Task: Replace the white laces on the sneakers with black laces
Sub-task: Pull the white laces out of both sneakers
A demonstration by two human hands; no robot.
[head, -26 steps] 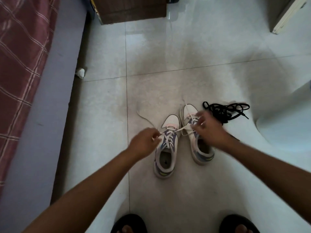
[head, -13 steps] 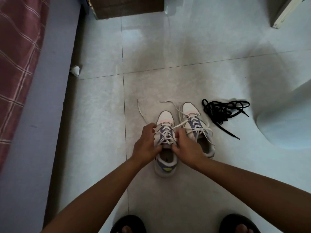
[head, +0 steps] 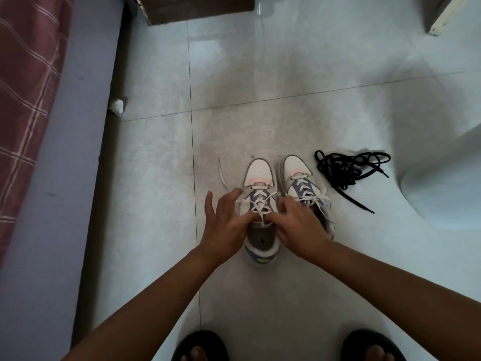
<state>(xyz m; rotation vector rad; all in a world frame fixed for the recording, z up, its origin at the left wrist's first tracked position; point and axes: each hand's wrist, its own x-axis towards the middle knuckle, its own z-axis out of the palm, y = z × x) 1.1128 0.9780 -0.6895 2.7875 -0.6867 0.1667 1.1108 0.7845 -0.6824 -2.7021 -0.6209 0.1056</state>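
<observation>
A person bends over 2 white sneakers standing side by side on a pale tiled floor (head: 260,74), toes pointing away. The left hand (head: 226,222) rests on the left side of the left sneaker (head: 260,175), its outer fingers (head: 209,204) spread and straight while thumb and forefinger close on the white lace (head: 257,204) at the top of the lacing. The right hand (head: 299,227) works from the other side, its fingers curled and pinching the same lace just above the shoe's opening. 1 loose end of the white lace trails onto the floor to the left of the toe. The right sneaker (head: 296,173) stands just beside the first, its heel hidden under the right hand, its own white lace loosely tied. A tangle of black laces (head: 348,170) lies on the floor just right of the right sneaker, 1 end stretched toward the near side. At far left runs a bed (head: 52,178) with a checked red cover (head: 23,74); a small crumpled white scrap (head: 116,106) lies at its edge. A brown cabinet base (head: 197,7) stands at the far side, and 2 dark sandals (head: 200,345) show at the near edge.
</observation>
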